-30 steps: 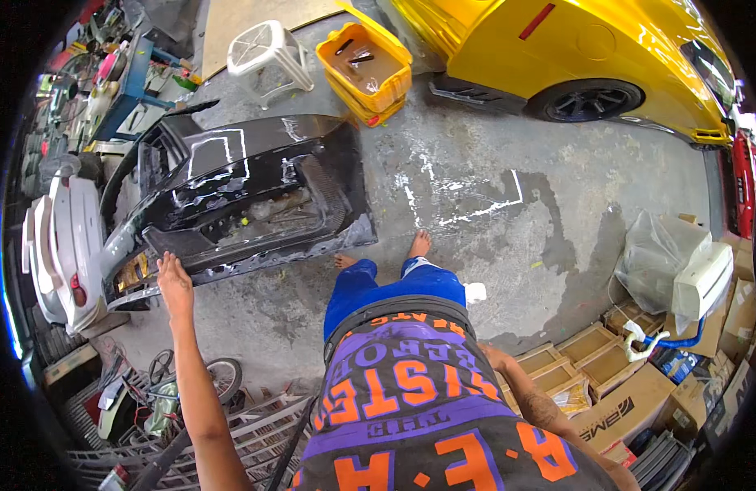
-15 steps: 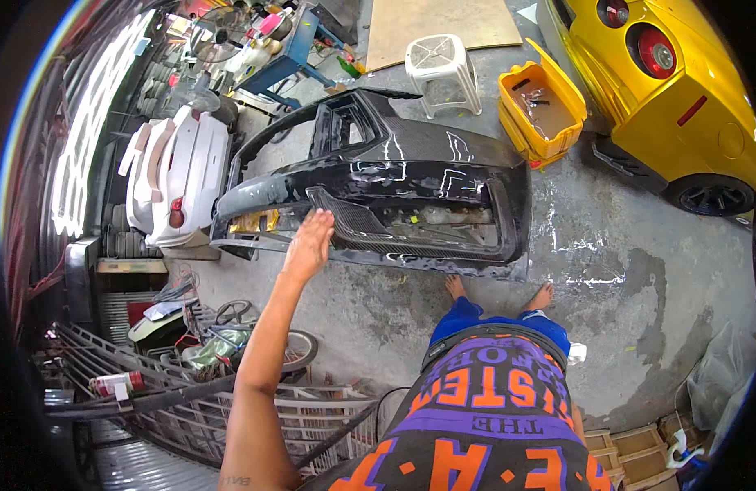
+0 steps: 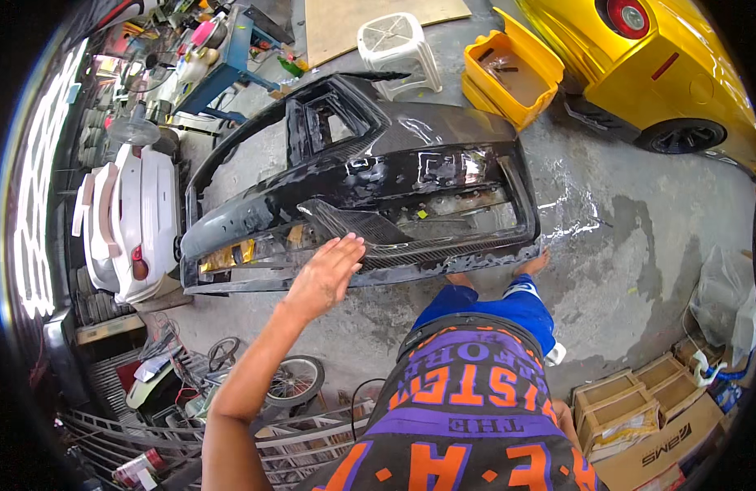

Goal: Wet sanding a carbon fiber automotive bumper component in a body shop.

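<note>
A large black car bumper (image 3: 443, 164) rests on the floor before me, glossy in places and dull grey along its edges. Its surface shows a carbon-fibre weave, and openings are cut through it. My left hand (image 3: 327, 274) is stretched flat, fingers together and holding nothing. It lies over the bumper's near edge, by the pointed woven piece (image 3: 353, 221) at the opening's corner; whether the palm touches is hidden. Of my right arm only a bit of skin shows beside my shirt; the hand is out of sight.
A white plastic stool (image 3: 392, 41) and a yellow bin (image 3: 517, 78) stand behind the bumper. At the far right is a yellow car (image 3: 681, 74). White car panels (image 3: 141, 213) stand left. Metal grating (image 3: 312, 434), a wheel (image 3: 296, 380) and cardboard boxes (image 3: 664, 446) lie nearby.
The view has shifted, and I stand closer to the bumper. My left hand has moved right and nearer along its near edge, still flat.
</note>
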A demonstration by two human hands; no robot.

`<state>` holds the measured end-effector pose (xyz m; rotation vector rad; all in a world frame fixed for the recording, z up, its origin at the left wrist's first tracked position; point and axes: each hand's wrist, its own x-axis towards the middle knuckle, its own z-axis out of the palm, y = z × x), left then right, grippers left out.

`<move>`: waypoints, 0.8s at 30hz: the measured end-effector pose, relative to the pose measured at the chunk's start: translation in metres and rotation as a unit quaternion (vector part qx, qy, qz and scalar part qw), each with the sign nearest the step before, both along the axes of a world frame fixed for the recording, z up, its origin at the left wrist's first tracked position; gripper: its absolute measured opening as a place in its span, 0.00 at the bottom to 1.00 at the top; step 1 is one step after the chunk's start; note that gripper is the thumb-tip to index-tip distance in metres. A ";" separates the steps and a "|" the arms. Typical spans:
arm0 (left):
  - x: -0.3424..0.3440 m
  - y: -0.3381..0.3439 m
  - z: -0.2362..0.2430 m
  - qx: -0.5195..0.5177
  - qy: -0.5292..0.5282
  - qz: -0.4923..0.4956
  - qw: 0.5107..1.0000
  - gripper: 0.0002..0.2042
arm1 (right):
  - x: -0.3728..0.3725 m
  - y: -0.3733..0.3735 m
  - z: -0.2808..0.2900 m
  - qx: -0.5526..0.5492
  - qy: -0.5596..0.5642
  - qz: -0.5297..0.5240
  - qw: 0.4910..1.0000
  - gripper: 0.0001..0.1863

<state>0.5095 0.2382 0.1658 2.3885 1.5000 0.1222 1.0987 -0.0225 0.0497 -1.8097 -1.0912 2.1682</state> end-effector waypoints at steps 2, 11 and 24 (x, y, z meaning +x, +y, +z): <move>-0.051 0.019 -0.008 0.025 -0.055 -0.018 0.998 0.17 | -0.035 0.030 0.021 0.000 0.009 -0.042 0.999 0.20; -0.025 0.007 -0.009 0.024 -0.069 -0.032 0.997 0.12 | 0.008 0.132 -0.095 0.055 -0.096 0.159 0.981 0.18; 0.035 0.079 0.014 -0.265 0.006 -0.052 0.963 0.20 | -0.276 0.322 -0.013 0.555 -0.049 0.287 0.779 0.60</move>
